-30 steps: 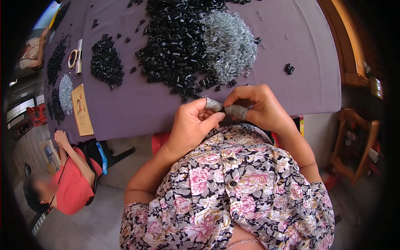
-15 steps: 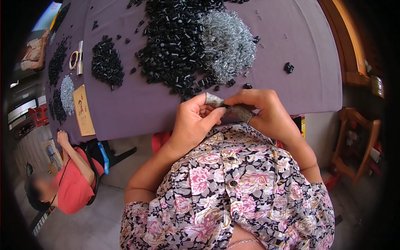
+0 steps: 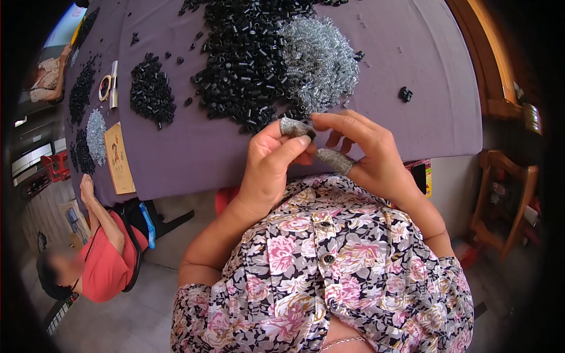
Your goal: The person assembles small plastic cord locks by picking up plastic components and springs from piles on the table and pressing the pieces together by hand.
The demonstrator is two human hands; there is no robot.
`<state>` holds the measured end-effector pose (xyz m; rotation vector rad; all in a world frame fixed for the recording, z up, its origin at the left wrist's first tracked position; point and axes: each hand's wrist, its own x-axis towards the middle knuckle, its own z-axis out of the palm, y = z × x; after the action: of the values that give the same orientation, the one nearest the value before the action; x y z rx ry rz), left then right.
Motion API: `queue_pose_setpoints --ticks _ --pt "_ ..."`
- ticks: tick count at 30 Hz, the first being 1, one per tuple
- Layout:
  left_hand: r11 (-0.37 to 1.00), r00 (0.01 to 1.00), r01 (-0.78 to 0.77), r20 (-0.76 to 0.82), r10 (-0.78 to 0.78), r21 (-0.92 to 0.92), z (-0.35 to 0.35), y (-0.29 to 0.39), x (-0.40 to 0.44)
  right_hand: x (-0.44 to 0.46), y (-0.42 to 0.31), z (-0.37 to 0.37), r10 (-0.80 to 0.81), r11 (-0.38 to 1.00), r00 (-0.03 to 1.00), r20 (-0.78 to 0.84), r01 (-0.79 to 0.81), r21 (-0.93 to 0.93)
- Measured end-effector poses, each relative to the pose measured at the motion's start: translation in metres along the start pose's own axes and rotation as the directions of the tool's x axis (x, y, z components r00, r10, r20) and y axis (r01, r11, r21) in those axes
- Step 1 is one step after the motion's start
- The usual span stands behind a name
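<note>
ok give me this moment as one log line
left hand: pinching small black part | right hand: open, close by | beyond: black-parts heap, silvery spring pile

Left hand [image 3: 266, 167] has a small dark bit [image 3: 311, 136] pinched, kinda too tiny to make out, by the near edge of the tabletop [image 3: 197, 162]. Right hand [image 3: 378, 156] is just beside it, fingers [image 3: 347, 125] spread. Farther in from that edge, black parts [image 3: 241, 70] sit heaped against silvery springs [image 3: 322, 65].
</note>
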<state>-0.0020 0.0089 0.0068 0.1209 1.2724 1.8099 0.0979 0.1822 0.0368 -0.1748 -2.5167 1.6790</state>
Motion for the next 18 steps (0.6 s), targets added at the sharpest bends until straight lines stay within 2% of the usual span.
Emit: queue_pose_setpoints --ticks 4,7,11,14,18 --pt "0.984 0.999 0.043 0.004 -0.043 -0.175 0.01 0.001 0.004 0.009 0.011 0.022 -0.305 0.911 0.935 -0.182 0.23 -0.343" --pt "0.963 0.997 0.078 0.027 -0.074 -0.257 0.016 -0.002 0.006 0.013 0.023 0.031 -0.378 0.864 0.902 -0.207 0.263 -0.43" --pt "0.963 0.989 0.122 0.106 -0.099 -0.242 0.007 -0.014 0.008 0.014 0.028 0.034 -0.386 0.86 0.895 -0.223 0.261 -0.438" --pt "0.962 0.969 0.216 0.155 -0.19 -0.168 0.006 -0.007 0.008 0.01 0.032 0.032 -0.364 0.873 0.906 -0.217 0.251 -0.418" --pt "0.973 0.971 0.205 0.145 -0.188 -0.111 0.008 -0.005 0.006 0.009 0.027 0.031 -0.322 0.91 0.922 -0.214 0.239 -0.338"
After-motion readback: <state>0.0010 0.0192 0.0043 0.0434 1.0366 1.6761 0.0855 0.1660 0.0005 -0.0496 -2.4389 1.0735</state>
